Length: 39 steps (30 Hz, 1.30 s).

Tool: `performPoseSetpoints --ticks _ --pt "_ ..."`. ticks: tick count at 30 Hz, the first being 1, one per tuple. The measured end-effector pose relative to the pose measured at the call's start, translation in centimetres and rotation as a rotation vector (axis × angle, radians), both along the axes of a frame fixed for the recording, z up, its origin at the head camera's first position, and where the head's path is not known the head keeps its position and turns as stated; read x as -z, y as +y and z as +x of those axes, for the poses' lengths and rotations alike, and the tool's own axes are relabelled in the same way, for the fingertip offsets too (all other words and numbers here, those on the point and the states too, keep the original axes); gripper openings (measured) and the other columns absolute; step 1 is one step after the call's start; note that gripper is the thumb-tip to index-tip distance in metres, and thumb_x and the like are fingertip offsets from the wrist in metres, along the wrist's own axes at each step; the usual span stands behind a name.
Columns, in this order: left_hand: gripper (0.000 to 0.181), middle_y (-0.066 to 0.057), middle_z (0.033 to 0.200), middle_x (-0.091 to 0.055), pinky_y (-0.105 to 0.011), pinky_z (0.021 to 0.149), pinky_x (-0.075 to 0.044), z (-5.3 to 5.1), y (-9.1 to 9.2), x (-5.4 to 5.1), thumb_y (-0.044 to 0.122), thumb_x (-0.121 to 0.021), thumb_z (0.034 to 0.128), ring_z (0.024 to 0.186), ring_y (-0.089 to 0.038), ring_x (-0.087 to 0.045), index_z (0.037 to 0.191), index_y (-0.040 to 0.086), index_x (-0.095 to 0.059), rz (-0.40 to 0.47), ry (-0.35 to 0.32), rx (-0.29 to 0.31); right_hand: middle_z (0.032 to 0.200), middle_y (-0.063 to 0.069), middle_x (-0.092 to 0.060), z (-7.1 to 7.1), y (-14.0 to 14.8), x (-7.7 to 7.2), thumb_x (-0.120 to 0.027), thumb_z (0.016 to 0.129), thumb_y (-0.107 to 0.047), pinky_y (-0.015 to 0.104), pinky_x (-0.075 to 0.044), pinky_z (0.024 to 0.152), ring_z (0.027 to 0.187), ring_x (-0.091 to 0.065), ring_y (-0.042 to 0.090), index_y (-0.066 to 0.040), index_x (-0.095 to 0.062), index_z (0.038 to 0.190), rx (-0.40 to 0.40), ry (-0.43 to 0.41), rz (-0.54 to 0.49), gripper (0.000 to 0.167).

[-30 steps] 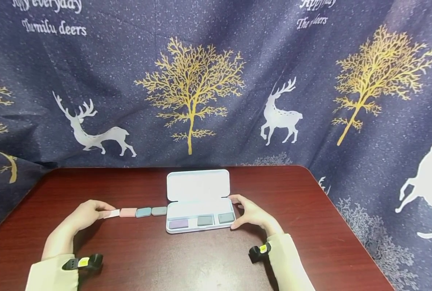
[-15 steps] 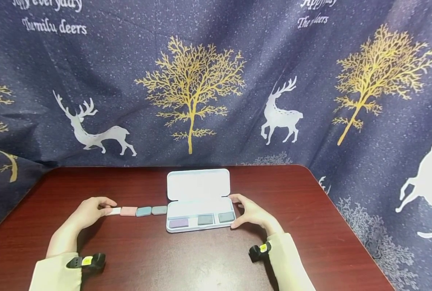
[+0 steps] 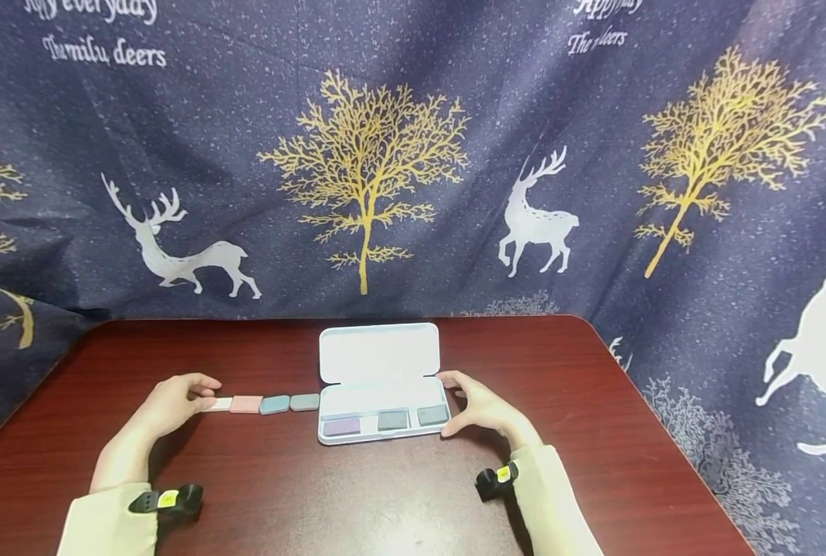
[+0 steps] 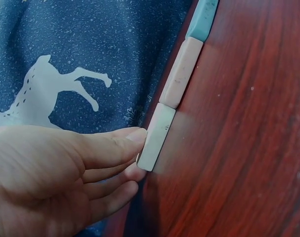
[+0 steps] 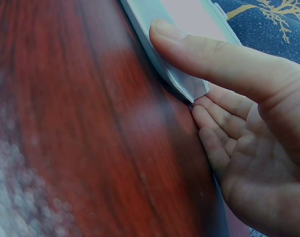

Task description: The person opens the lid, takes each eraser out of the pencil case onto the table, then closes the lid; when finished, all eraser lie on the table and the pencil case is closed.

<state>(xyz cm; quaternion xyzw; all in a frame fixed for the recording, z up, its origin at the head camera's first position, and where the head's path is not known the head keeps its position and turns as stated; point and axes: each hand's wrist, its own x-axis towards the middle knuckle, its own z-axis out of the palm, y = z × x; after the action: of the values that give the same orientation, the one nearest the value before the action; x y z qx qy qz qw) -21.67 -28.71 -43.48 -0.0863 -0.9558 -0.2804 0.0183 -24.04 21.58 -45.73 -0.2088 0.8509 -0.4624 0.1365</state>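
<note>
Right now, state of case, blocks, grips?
Case: open, lid folded back
Purple block: in case
Two gray blocks: in case
Third gray block: on table, beside case
Blue block: next to gray
Pink block: next to blue
White block: pinched, touching pink
Left grip: pinching white block
Right grip: holding case

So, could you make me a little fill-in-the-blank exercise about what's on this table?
1. A row of ____ blocks lies to the left of the case.
2. The left hand touches the ____ end block.
3. The right hand rests its ____ on the case's near corner.
4. The case's lid is ____.

Missing words: four; white; thumb; open.
</note>
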Motion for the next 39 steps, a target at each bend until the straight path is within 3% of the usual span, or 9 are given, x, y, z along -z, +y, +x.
performPoseSetpoints --ticks 9,17,25,30,34,39 --pt "0.029 -0.02 0.091 -0.069 -0.036 0.067 -0.048 -0.2 0.0 -0.3 0.005 -0.073 0.0807 0.079 -0.03 -0.066 0.106 -0.008 -0.065 -0.004 -0.006 -0.046 0.138 0.018 -0.053 -0.1 0.0 0.1 -0.089 0.058 -0.008 0.054 -0.033 0.111 0.129 -0.045 0.038 -0.002 -0.047 0.138 0.006 0.001 -0.003 0.09" --pt "0.028 -0.022 0.092 -0.068 -0.04 0.067 -0.049 -0.3 2.1 -1.3 0.005 -0.073 0.0786 0.08 -0.032 -0.065 0.104 -0.006 -0.066 -0.044 0.056 0.001 0.136 0.018 -0.054 0.0 -0.1 0.1 -0.089 0.058 -0.009 0.052 -0.033 0.111 0.129 -0.046 0.038 -0.001 -0.048 0.137 0.004 0.003 -0.006 0.09" --pt "0.03 -0.016 0.097 -0.07 -0.041 0.075 -0.052 0.0 5.1 -2.5 0.009 -0.073 0.0833 0.088 -0.03 -0.068 0.11 -0.002 -0.066 0.036 0.025 0.134 0.136 0.018 -0.054 -0.1 0.0 0.1 -0.089 0.058 -0.009 0.052 -0.033 0.111 0.129 -0.046 0.038 -0.001 -0.047 0.137 0.007 0.004 -0.001 0.09" --pt "0.031 -0.017 0.101 -0.069 -0.033 0.068 -0.059 0.0 7.0 -3.0 0.007 -0.071 0.0862 0.089 -0.025 -0.067 0.114 -0.003 -0.064 0.201 -0.028 0.21 0.137 0.018 -0.054 -0.1 0.0 0.2 -0.089 0.059 -0.009 0.052 -0.033 0.112 0.129 -0.046 0.037 -0.001 -0.046 0.138 0.007 0.003 0.002 0.09" --pt "0.031 -0.014 0.101 -0.07 -0.026 0.069 -0.056 -0.1 8.5 -3.1 0.009 -0.073 0.0851 0.087 -0.019 -0.066 0.114 0.0 -0.065 0.229 0.015 0.284 0.137 0.018 -0.054 0.0 0.0 0.2 -0.089 0.059 -0.009 0.052 -0.033 0.112 0.129 -0.046 0.038 -0.001 -0.046 0.138 0.009 0.004 0.0 0.09" --pt "0.033 -0.011 0.1 -0.072 -0.027 0.08 -0.054 -0.1 10.1 -2.9 0.009 -0.076 0.082 0.09 -0.024 -0.067 0.112 0.001 -0.066 0.244 0.027 0.382 0.137 0.019 -0.054 0.0 -0.1 0.0 -0.089 0.059 -0.009 0.052 -0.033 0.112 0.129 -0.046 0.037 0.0 -0.046 0.138 0.005 0.001 -0.001 0.09"
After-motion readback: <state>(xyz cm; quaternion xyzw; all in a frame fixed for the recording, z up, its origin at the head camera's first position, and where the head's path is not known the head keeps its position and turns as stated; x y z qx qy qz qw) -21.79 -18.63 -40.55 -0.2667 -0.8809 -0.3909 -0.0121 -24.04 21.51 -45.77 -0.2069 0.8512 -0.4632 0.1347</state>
